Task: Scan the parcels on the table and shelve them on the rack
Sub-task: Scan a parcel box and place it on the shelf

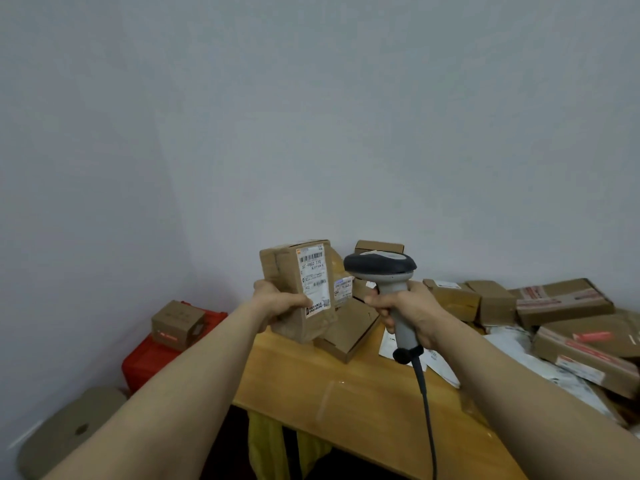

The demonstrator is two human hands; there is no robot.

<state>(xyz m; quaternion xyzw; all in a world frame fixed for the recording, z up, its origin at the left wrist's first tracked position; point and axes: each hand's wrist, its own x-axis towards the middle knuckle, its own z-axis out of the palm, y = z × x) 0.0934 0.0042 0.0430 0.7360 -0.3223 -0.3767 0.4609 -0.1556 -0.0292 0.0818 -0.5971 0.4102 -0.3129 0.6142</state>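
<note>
Scanning one now: left hand (277,301) grips a labelled cardboard parcel (298,289), right hand (408,311) wraps the barcode scanner (388,282); heaps left on the table (346,393), rack unseen.

White shipping label (314,282) on the raised cardboard parcel (284,271): barcode up top, and a big code under it, looks like "P802 170". Fine print below is too blurred to read.
</note>
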